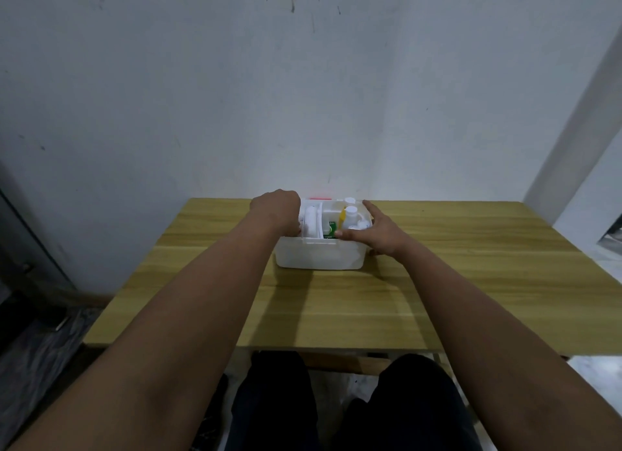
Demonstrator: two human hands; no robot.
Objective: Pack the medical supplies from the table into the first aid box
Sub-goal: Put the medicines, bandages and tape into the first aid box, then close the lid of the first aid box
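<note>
White first aid box [319, 257] sits on the wooden table [471, 265], toward the far edge near the wall [303, 97], long axis running left-right, open top up. Inside: white roll [311, 223] in the left compartment lying front-to-back, green-labelled packet [331, 230] in the middle, white-capped bottles [350, 215] upright on the right, yellow item [342, 217] beside them. Label text too small to read. Left hand [276, 211] is at the box's left rim, knuckles up, fingers curled down over the edge, gripping the box. Right hand [377, 235] lies on the right rim, fingers fairly straight, thumb along the front edge, index pointing away. Both forearms extended forward. Dark trousers [336, 410] below table edge.
</note>
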